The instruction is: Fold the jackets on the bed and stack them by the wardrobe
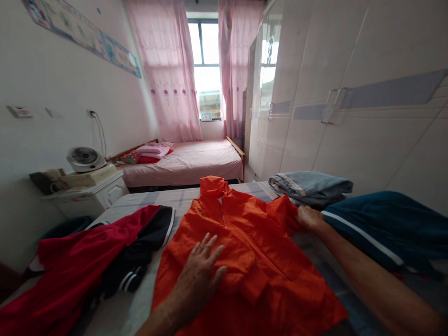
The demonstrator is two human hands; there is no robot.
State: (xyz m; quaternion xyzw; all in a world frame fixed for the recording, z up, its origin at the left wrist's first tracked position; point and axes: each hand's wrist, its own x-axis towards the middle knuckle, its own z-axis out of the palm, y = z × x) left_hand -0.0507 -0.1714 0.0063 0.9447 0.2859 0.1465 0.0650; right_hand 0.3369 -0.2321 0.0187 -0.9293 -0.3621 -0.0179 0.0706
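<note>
An orange jacket (241, 219) lies spread on the bed (140, 199) in front of me, its collar end pointing away. Across its front, one sleeve is folded inward. My left hand (201, 266) rests over that side of the jacket with its fingers spread. At the far right, my right hand (310, 218) is closed around the end of the jacket's other sleeve. To the left lies a red and dark blue garment (101, 247) with white trim. Beside my right forearm is a dark teal garment (388, 224) with a white stripe.
Folded blue-grey jeans (311, 184) lie at the bed's far right. Beyond stands a second bed (196, 158) with pink bedding. A small fan (86, 158) sits on a white cabinet (105, 189) at left. White wardrobes (315, 140) line the right wall.
</note>
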